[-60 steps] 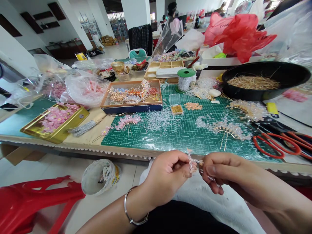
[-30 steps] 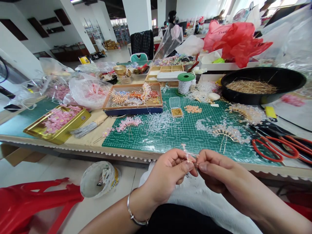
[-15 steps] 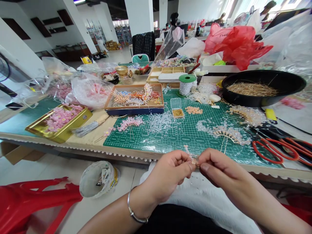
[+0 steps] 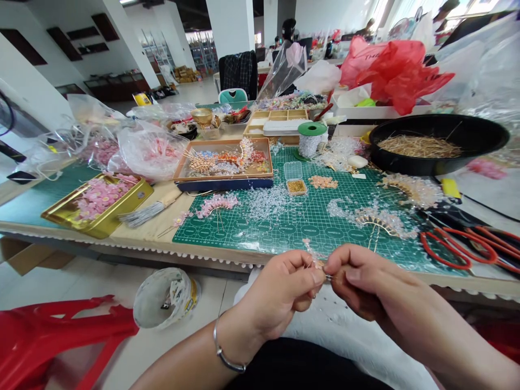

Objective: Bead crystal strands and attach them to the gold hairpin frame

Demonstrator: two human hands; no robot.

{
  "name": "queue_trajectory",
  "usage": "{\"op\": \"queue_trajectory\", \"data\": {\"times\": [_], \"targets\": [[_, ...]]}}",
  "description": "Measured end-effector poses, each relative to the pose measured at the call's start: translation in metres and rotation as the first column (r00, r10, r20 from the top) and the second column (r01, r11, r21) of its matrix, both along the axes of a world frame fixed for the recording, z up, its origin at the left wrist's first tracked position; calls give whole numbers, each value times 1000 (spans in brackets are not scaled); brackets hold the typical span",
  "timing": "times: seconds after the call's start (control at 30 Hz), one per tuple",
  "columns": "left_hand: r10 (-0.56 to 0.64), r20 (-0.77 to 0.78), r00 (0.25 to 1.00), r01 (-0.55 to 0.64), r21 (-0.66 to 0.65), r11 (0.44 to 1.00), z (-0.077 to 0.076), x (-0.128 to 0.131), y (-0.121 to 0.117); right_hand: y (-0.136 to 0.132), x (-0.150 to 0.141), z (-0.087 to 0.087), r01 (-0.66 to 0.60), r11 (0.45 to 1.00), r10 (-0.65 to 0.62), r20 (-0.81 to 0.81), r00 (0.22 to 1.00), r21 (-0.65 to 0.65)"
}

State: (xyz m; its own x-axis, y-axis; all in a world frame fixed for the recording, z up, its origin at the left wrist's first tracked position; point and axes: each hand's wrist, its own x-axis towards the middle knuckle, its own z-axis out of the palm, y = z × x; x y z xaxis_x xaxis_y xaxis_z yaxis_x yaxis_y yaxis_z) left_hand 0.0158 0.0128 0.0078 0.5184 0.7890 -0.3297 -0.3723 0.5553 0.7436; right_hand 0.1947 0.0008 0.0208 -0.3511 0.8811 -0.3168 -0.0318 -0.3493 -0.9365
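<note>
Between the fingertips of my left hand (image 4: 276, 292) is a small beaded flower spray (image 4: 307, 245) in pale pink and clear, its upper tip poking above the thumb. My right hand (image 4: 369, 279) is closed just beside it, thumb and forefinger pinching what looks like thin wire at the spray's lower end; the fingers hide most of it. Both hands are over the front edge of the table, above a white cloth (image 4: 341, 330) on my lap. Beyond them on the green cutting mat (image 4: 260, 238) lie a pink beaded hair comb (image 4: 218, 205) and a clear beaded comb (image 4: 379, 223).
Loose clear beads (image 4: 268, 201), peach flower pieces (image 4: 323, 182) and a small box of gold beads (image 4: 297, 187) lie mid-mat. Red-handled scissors (image 4: 447, 249) are at right, below a black bowl (image 4: 439, 162). A gold tin (image 4: 101, 216) stands left; a bucket (image 4: 162, 303) is on the floor.
My right hand has turned slightly, its fingers curling further under, and its fingertips have shifted a little against the spray. The spray's tip has tilted slightly left. My left hand keeps its pinch.
</note>
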Motion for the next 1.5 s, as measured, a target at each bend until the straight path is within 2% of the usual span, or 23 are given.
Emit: {"op": "queue_trajectory", "data": {"times": [0.07, 0.1, 0.13, 0.2, 0.27, 0.3, 0.4, 0.5, 0.57, 0.63, 0.8, 0.93, 1.03, 1.13, 1.2, 1.23, 1.3, 1.37, 1.43, 1.5], "targets": [[1, 7, 1000, -1, 0, 1000, 0, 0, 0, -4, -1, 0, -62, 960, -21, 289, 957, 273], [2, 13, 1000, -2, 0, 1000, 1, 1, 0, -6, -2, -1, -124, 907, -60, 414, 908, 403], [6, 17, 1000, -6, 2, 1000, 1, 1, 0, -7, -2, -1, -195, 837, -108, 505, 857, 511], [12, 16, 1000, -12, 14, 1000, 0, 1, 0, -9, -2, -2, -327, 679, -190, 588, 786, 657], [10, 7, 1000, -11, 28, 1000, -1, 0, 0, -9, 0, -3, -416, 544, -250, 613, 749, 729], [9, 4, 1000, -9, 32, 999, -2, -1, 0, -8, 1, -3, -448, 502, -270, 626, 731, 740], [6, 2, 1000, -6, 37, 999, -5, -2, 0, -6, 4, -4, -514, 426, -326, 656, 680, 745], [-5, -22, 1000, 7, 63, 998, -7, -2, -1, -5, 7, -4, -563, 376, -382, 676, 630, 736], [-14, -44, 999, 19, 120, 993, -8, -1, 0, -5, 9, -4, -586, 365, -385, 691, 612, 723], [8, -80, 997, 9, 204, 979, -8, -2, 1, -5, 13, -4, -583, 389, -355, 700, 620, 713], [122, -259, 958, -17, 375, 927, -5, -11, 6, -5, 23, -3, -523, 537, -238, 713, 659, 662], [223, -362, 905, -32, 464, 885, -6, -21, 11, -5, 30, 0, -445, 631, -171, 674, 719, 635], [310, -383, 870, -80, 511, 856, -8, -31, 17, -5, 36, 0, -392, 702, -145, 659, 738, 594], [418, -379, 825, -134, 588, 797, -5, -42, 25, -6, 42, 1, -386, 748, -93, 661, 745, 540], [455, -392, 799, -108, 651, 751, 1, -44, 29, -7, 42, 3, -408, 746, -58, 661, 748, 526], [443, -411, 797, -54, 682, 730, 5, -43, 30, -8, 41, 5, -428, 734, -38, 661, 750, 527], [350, -470, 811, 121, 719, 685, 11, -37, 29, -10, 36, 9, -479, 680, -10, 660, 751, 555], [208, -528, 823, 298, 714, 633, 16, -26, 27, -11, 30, 14, -515, 604, -29, 663, 748, 608], [90, -557, 825, 400, 690, 603, 18, -16, 23, -11, 26, 17, -520, 540, -81, 656, 750, 661], [36, -571, 820, 443, 673, 593, 16, -8, 20, -9, 23, 17, -510, 508, -121, 644, 755, 694]]}}
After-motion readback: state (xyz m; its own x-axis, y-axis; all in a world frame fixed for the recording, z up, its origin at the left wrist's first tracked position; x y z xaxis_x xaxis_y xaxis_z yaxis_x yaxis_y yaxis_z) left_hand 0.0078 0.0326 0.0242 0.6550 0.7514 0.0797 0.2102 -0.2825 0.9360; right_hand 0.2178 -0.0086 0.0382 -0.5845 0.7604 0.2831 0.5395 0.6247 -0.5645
